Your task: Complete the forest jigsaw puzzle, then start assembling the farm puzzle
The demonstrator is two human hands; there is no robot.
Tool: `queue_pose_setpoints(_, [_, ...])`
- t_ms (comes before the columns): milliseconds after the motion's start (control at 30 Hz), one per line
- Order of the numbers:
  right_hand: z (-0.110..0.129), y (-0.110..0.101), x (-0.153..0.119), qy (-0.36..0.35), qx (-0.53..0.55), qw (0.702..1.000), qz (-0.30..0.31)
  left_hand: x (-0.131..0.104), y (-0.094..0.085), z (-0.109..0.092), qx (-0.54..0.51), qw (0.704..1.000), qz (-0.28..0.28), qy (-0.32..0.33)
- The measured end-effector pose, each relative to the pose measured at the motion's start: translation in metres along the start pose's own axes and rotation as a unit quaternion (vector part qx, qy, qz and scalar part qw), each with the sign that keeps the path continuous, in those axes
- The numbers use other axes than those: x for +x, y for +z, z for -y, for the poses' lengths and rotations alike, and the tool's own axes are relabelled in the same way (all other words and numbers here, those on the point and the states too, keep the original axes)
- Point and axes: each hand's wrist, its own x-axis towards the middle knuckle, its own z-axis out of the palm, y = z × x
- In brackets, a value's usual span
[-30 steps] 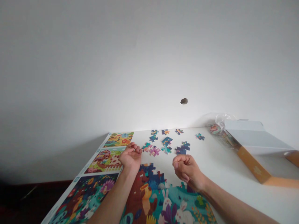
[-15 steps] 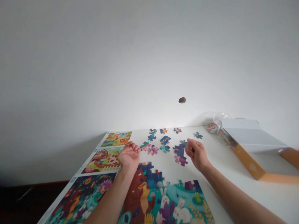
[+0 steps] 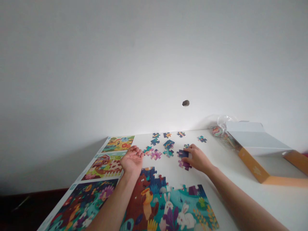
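Blue piece (image 3: 182, 154) partly hidden by right hand (image 3: 198, 158); box (image 3: 253, 166) cropped.

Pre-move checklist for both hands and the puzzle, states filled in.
1. Right hand at the dark blue jigsaw piece: ok, covers its right side.
2. Firm grip on that piece: cannot tell.
3. Left hand free: ok, palm up, nothing visible in it.
4. Multicoloured, partly assembled flat puzzle, upper edge complete: not ok, jagged.
5. White-bordered printed sheet unobstructed: not ok, left forearm overlaps its right side.
6. Orange-and-white open box clear of right forearm: ok, apart in view.
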Motion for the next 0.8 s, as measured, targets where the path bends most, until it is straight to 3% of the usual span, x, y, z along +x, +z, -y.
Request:
queue_pose_setpoints(300, [-0.005, 0.002, 0.006, 0.017, 0.03, 0.999, -0.003, 0.002, -0.004, 0.003, 0.016, 0.999, 0.047, -0.006])
queue_pose_setpoints(467, [-0.002, 0.003, 0.006, -0.002, 0.059, 0.997, -0.048, 0.0, -0.002, 0.004, 0.044, 0.997, 0.055, -0.004])
queue_pose_setpoints(633, [0.005, -0.001, 0.003, -0.027, 0.155, 0.983, -0.091, 0.0, 0.0, 0.004, 0.047, 0.997, 0.058, -0.006])
queue_pose_setpoints(800, [0.013, 0.001, 0.002, 0.021, 0.298, 0.952, -0.061, -0.003, 0.005, 0.004, 0.083, 0.994, 0.074, 0.003])
